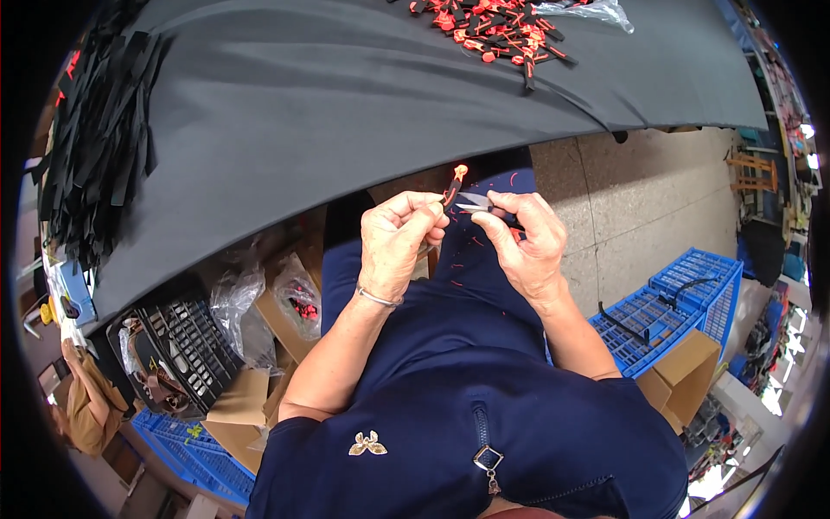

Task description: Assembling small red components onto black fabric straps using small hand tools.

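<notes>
Between the thumb and fingers of my left hand point(396, 240) is pinched a small black strap with a bright red-orange end point(460, 173), which points up and away from me. A pair of thread snips point(474, 201) sits in my right hand point(529, 235), the pale pointed blades toward the strap. The blades lie just beside the strap; whether they touch it I cannot tell. Both hands are over my lap, where short red thread ends point(474, 240) lie scattered on the dark blue trousers. On the table beyond is a pile of similar black-and-red straps point(493, 33).
A dark grey cloth-covered table point(311, 104) spans the far side, with long black strips point(99, 147) at its left. Left of me are a black crate point(194, 355) and plastic bags point(242, 316). A blue crate point(635, 324) and cardboard box point(683, 368) stand right. Another person point(91, 402) is far left.
</notes>
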`<state>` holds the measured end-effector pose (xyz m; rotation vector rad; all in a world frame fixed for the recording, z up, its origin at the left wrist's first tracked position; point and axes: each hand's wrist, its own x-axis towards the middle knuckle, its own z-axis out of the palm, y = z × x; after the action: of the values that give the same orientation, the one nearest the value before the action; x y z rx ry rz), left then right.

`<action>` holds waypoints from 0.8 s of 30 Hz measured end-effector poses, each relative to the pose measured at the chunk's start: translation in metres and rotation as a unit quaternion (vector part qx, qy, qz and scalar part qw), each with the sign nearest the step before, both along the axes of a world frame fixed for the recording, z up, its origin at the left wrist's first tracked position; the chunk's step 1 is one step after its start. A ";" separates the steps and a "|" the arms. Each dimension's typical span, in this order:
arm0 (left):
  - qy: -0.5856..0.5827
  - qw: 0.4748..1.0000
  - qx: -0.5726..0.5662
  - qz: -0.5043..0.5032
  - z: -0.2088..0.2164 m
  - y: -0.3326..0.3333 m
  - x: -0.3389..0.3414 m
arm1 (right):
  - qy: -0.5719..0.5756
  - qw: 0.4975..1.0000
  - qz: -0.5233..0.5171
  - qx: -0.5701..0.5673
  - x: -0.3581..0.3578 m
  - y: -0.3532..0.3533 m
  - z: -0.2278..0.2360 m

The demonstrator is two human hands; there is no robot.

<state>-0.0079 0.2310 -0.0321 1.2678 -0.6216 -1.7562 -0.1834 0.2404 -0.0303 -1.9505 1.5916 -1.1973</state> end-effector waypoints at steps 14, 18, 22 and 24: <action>0.001 0.998 0.002 -0.060 -0.008 -0.003 0.009 | 0.187 0.974 0.067 -0.107 -0.009 -0.008 -0.003; 0.017 0.997 0.018 -0.079 -0.010 -0.007 0.012 | 0.199 0.968 0.106 -0.106 -0.012 -0.011 0.000; 0.058 0.992 0.054 -0.101 -0.012 -0.011 0.015 | 0.222 0.961 0.125 -0.109 -0.015 -0.015 -0.001; 0.079 0.989 0.063 -0.104 -0.012 -0.012 0.015 | 0.196 0.966 0.126 -0.108 -0.016 -0.017 -0.003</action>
<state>0.0070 0.2189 -0.0439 1.1668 -0.5758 -2.0735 -0.1996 0.2237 -0.0330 -2.5704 1.3646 -0.9576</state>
